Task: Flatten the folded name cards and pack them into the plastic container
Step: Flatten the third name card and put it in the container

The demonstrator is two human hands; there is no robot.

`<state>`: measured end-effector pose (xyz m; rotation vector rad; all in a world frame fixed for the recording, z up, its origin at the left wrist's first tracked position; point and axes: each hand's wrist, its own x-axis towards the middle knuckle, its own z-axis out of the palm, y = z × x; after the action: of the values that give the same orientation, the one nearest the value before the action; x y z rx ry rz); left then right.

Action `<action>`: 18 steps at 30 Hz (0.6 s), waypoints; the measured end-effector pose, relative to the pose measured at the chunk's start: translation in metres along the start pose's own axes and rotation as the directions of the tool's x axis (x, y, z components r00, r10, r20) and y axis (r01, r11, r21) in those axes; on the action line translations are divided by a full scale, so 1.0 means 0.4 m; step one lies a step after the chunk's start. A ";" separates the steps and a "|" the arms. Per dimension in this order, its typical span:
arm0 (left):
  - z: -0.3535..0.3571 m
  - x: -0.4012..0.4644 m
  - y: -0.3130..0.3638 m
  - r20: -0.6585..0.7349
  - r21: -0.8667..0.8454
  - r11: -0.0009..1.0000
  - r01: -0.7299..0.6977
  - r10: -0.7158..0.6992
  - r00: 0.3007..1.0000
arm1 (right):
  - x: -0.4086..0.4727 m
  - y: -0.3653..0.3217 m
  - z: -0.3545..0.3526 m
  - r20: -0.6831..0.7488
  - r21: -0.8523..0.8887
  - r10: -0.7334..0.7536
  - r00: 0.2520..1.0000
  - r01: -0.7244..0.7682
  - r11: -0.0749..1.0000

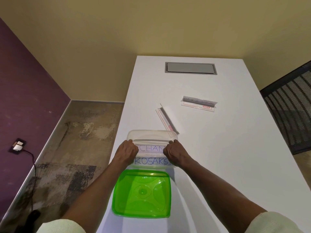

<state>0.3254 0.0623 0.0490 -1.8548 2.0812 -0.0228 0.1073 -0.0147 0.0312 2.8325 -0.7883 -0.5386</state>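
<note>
A clear plastic container [152,133] stands on the white table. Inside it lies a flat name card with blue letters "KOSAKSI" [151,161]. Over it is a second card reading "CHAN" [151,148], gripped at its left end by my left hand [127,151] and at its right end by my right hand [175,153], both inside the container. Two folded name cards stay on the table: one [166,118] just behind the container's far right corner, another [198,103] farther right.
The green lid [142,193] lies flat just in front of the container. A grey cable hatch [191,68] sits in the table's far end. The table's left edge runs close beside the container. A black mesh chair [291,105] stands at the right.
</note>
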 end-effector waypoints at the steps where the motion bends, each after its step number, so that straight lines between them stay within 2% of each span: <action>1: 0.004 0.000 0.002 -0.011 -0.009 1.000 -0.004 0.004 1.000 | 0.003 -0.002 0.010 0.016 0.012 -0.010 1.000 0.010 1.000; 6: 0.030 0.000 0.016 -0.074 -0.009 1.000 -0.004 0.003 0.997 | 0.008 0.001 0.020 0.010 -0.030 -0.030 1.000 0.030 0.999; 8: 0.059 -0.005 0.005 -0.185 -0.050 0.997 -0.054 0.044 0.982 | 0.004 0.002 0.018 -0.049 -0.068 -0.014 0.999 0.011 0.998; 10: 0.066 -0.007 0.006 -0.354 0.003 0.998 -0.070 0.067 0.933 | 0.001 0.003 0.020 -0.096 -0.080 -0.006 0.995 -0.002 0.997; 12: 0.035 -0.006 0.019 -0.279 -0.021 0.999 0.028 -0.032 0.960 | 0.001 0.005 0.017 -0.089 -0.047 -0.020 0.996 0.016 0.999; 14: -0.008 0.003 0.035 -0.118 -0.054 0.988 0.145 -0.151 0.982 | 0.001 0.010 0.003 -0.126 0.039 0.007 0.992 -0.002 0.999; 15: -0.011 0.011 0.037 -0.072 -0.093 0.984 0.155 -0.162 0.984 | 0.001 0.013 -0.004 -0.157 0.081 0.027 0.987 -0.014 0.997; 17: -0.030 0.016 0.032 0.007 -0.066 0.983 0.172 -0.171 0.985 | 0.001 0.021 -0.015 -0.189 0.130 0.058 0.980 -0.034 0.991; 18: -0.035 0.019 0.028 -0.019 -0.034 0.987 0.156 -0.157 0.987 | 0.000 0.027 -0.019 -0.215 0.143 0.076 0.974 -0.045 0.989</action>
<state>0.3102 0.0536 0.0576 -2.0423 1.9557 -0.0491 0.1053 -0.0235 0.0409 2.9124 -0.8960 -0.1627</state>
